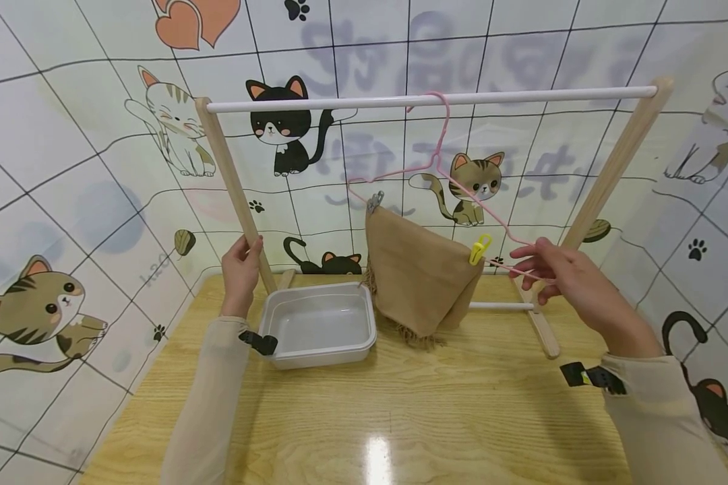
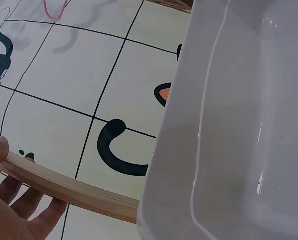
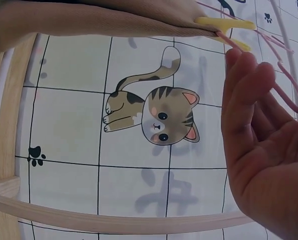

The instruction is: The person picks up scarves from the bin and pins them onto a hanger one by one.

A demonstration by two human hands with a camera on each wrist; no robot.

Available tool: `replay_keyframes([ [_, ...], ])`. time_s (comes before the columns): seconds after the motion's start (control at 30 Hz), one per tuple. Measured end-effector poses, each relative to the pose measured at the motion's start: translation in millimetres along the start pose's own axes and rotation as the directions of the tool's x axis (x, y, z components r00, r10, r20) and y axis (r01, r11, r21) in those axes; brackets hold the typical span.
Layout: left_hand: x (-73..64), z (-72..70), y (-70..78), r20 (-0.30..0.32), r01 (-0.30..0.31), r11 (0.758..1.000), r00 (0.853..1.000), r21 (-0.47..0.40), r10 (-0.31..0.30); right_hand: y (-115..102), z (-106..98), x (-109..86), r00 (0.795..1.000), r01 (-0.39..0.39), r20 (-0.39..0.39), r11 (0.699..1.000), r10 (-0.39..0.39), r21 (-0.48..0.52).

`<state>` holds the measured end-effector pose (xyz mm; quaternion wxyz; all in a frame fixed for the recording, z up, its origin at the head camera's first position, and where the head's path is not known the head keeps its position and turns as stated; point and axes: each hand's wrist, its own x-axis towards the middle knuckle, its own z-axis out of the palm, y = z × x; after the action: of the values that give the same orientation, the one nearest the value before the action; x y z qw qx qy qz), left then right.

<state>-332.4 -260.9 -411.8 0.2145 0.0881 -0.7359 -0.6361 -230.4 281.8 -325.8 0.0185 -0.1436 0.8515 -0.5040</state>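
My left hand (image 1: 240,273) grips the left wooden post (image 1: 229,178) of a drying rack. In the left wrist view its thumb is on one side of the post and the fingers on the other. A pink clothes hanger (image 1: 476,201) hangs tilted from the rack's white rail (image 1: 321,104), its right end lower. My right hand (image 1: 573,286) holds that end between thumb and fingers. A brown fringed cloth (image 1: 421,276) hangs folded from the hanger's lower bar. A metal clip (image 1: 375,201) pins its left corner and a yellow clothespin (image 1: 479,249) its right; the clothespin (image 3: 229,25) also appears beside my right fingertips.
A white plastic basin (image 1: 318,323) stands on the wood-grain table (image 1: 400,417), beside the left post and left of the cloth. The rack's right post (image 1: 613,168) rises behind my right hand. A cat-patterned backdrop (image 1: 364,60) surrounds the table's back and sides.
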Motion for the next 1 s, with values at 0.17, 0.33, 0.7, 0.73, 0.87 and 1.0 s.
replay_keyframes([
  [0.17,-3.7,-3.3,4.2,0.017,-0.02,0.999,1.0,0.04,0.019,-0.1,1.8,-3.6,0.998,0.046,-0.047,0.998,-0.048,-0.039],
  [0.33,-13.1,-7.3,11.7,0.021,-0.071,0.996,0.997,0.058,0.07,0.7,2.8,-8.2,0.994,0.078,-0.069,0.993,-0.084,-0.09],
  [0.7,-35.8,-20.6,23.2,0.007,-0.15,0.978,0.989,0.145,0.151,2.3,5.0,-18.1,0.983,0.15,-0.091,0.981,-0.162,-0.127],
  [0.73,-38.7,-21.5,24.3,0.007,-0.167,0.972,0.986,0.166,0.168,2.7,5.0,-19.5,0.981,0.149,-0.1,0.979,-0.164,-0.139],
  [0.87,-50.3,-24.1,28.5,0.003,-0.23,0.947,0.972,0.225,0.236,3.5,5.9,-25.3,0.976,0.149,-0.133,0.972,-0.174,-0.18],
  [1.0,-63.7,-25.8,35.1,0.003,-0.279,0.927,0.958,0.249,0.287,3.2,6.5,-30.3,0.974,0.124,-0.158,0.967,-0.161,-0.221],
])
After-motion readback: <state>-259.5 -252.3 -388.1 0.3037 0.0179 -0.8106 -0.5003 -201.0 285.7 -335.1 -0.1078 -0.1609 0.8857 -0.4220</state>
